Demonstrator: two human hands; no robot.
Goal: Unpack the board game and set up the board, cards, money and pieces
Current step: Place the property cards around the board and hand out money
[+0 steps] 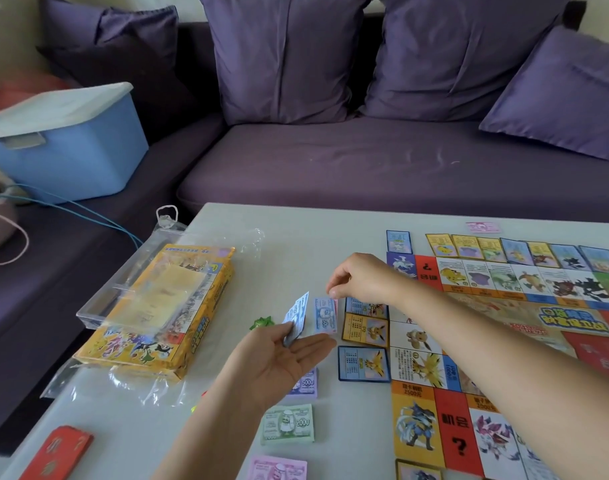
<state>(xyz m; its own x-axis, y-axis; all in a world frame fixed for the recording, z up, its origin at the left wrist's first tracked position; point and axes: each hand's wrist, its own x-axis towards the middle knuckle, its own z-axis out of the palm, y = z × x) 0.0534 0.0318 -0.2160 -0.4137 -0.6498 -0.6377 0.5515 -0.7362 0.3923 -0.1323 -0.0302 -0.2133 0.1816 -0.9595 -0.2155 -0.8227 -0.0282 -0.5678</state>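
The game board [503, 327] lies unfolded on the right of the white table [296, 244], with property cards [364, 363] laid along its left and far edges. My left hand [282, 358], palm up, holds a few pale blue notes [296, 315] under its thumb. My right hand [360, 278] hovers with curled fingertips just above a blue 500 note [325, 315] lying flat on the table. Stacks of purple 5000 [306, 384], green 2000 [287, 424] and pink [277, 469] notes line up near me. A small green piece [261, 322] sits beside my left hand.
The yellow game box [157, 317] lies at the table's left with a clear plastic case [123, 289] and wrapping on it. A red card stack [58, 452] sits at the front left corner. A purple sofa [365, 161] and a blue storage bin [64, 147] stand behind.
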